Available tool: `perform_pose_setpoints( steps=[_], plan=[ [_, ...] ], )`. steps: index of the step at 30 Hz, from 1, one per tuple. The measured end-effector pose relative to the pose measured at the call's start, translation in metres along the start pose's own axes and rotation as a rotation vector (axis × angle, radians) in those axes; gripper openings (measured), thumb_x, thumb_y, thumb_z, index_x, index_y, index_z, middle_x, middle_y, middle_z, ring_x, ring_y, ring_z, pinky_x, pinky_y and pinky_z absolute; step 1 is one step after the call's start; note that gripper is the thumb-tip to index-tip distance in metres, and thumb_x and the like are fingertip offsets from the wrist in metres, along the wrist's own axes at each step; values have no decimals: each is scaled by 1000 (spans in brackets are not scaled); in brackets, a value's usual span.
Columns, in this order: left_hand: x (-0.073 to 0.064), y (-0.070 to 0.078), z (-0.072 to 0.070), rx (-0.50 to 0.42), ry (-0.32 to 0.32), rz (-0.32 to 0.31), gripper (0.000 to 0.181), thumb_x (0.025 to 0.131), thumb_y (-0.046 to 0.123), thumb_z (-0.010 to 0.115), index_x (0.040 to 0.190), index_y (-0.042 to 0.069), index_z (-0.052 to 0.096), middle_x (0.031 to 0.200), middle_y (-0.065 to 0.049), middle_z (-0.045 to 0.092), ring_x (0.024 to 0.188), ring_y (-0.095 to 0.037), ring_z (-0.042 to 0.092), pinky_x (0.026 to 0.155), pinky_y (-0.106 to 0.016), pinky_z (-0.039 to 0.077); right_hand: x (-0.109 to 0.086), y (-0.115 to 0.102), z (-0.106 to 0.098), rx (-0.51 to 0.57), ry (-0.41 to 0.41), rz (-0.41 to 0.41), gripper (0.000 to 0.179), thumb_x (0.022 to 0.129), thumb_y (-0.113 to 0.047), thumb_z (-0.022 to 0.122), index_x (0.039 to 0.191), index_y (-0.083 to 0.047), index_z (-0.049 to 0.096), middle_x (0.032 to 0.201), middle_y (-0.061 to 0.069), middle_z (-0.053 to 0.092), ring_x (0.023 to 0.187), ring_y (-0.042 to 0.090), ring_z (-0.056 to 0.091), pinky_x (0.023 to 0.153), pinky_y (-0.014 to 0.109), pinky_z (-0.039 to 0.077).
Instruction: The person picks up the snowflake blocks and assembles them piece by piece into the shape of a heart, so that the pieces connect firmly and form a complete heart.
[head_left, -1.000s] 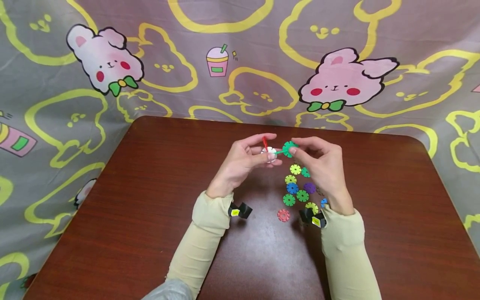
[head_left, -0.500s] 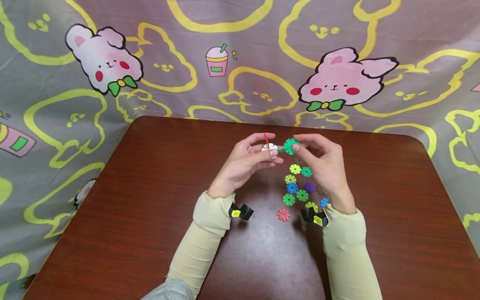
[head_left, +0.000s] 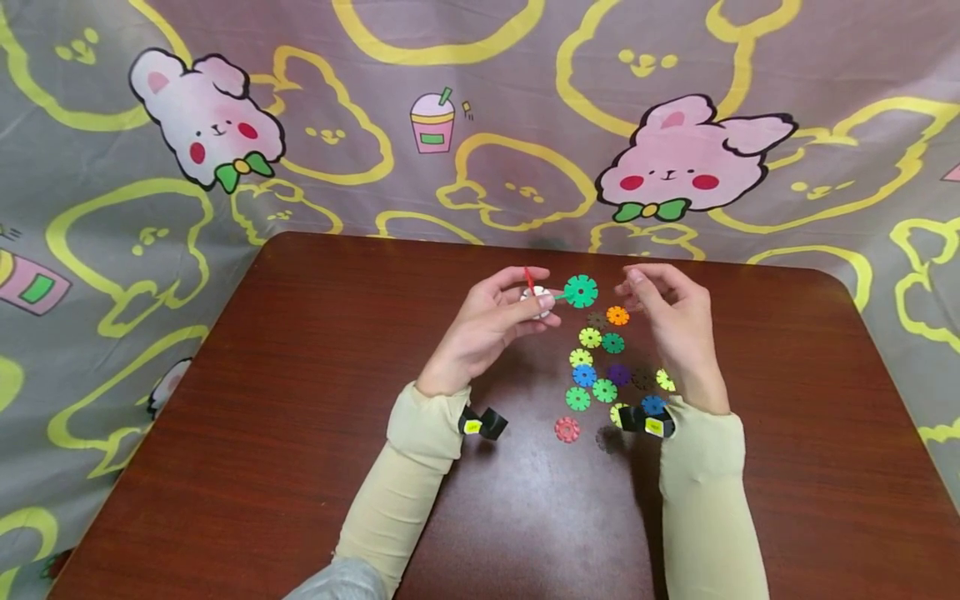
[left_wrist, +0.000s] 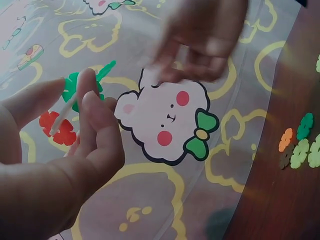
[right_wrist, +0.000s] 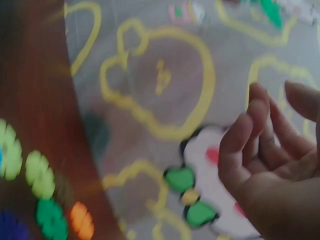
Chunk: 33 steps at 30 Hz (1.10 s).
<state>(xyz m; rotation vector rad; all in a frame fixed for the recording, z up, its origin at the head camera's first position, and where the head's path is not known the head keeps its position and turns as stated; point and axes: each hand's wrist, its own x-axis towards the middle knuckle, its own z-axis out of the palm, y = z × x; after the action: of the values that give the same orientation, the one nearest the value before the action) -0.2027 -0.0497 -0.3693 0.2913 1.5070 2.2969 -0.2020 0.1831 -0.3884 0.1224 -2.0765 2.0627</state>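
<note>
My left hand (head_left: 487, 325) pinches a small joined cluster of notched plastic snowflake discs over the far part of the table. In the cluster are a white disc (head_left: 536, 302), a red disc (left_wrist: 56, 129) and a green disc (head_left: 581, 292) that sticks out to the right. The left wrist view shows a green disc (left_wrist: 71, 89) behind the fingers, with another green piece (left_wrist: 107, 71) seen edge-on. Fingers partly hide the cluster. Apart from it, to the right, my right hand (head_left: 675, 321) is raised with loosely bent fingers, thumb apart, and nothing held.
Loose discs lie below and between the hands: an orange disc (head_left: 618, 316), a purple disc (head_left: 618, 374), a blue disc (head_left: 584, 375), a pinkish-red disc (head_left: 567, 430) and several green, yellow and brown ones. Behind the brown table (head_left: 300, 350) hangs a patterned cloth (head_left: 510, 100).
The right hand has let go of the green disc and moved right, uncovering the orange disc and a yellow one. The left hand stays nearly still with the cluster.
</note>
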Motion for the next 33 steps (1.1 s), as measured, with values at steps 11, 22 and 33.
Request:
perform_pose_setpoints(
  steps=[11,22,33],
  plan=[
    [-1,2,-1,-18,-10,-1,33,90,-6,58,122,0,54,99,-8,70,75,-16,70,75,-26,58,8,49,-35,-644,-310,318,37,91,-27,67,113,1,60,95,10,64,75,19,58,64,27,47],
    [-1,2,-1,-20,-30,9,32,89,-7,57,120,-1,54,95,-4,70,76,-17,70,78,-27,58,7,57,-22,-880,-439,299,39,88,-20,70,117,4,59,110,26,61,93,35,57,78,45,51],
    [-2,2,-2,-1,-41,7,31,90,-5,57,121,-1,54,94,-3,70,76,-17,70,82,-32,57,7,58,-20,-921,-436,306,35,86,-17,71,110,4,59,104,24,58,88,35,54,74,43,50]
  ],
)
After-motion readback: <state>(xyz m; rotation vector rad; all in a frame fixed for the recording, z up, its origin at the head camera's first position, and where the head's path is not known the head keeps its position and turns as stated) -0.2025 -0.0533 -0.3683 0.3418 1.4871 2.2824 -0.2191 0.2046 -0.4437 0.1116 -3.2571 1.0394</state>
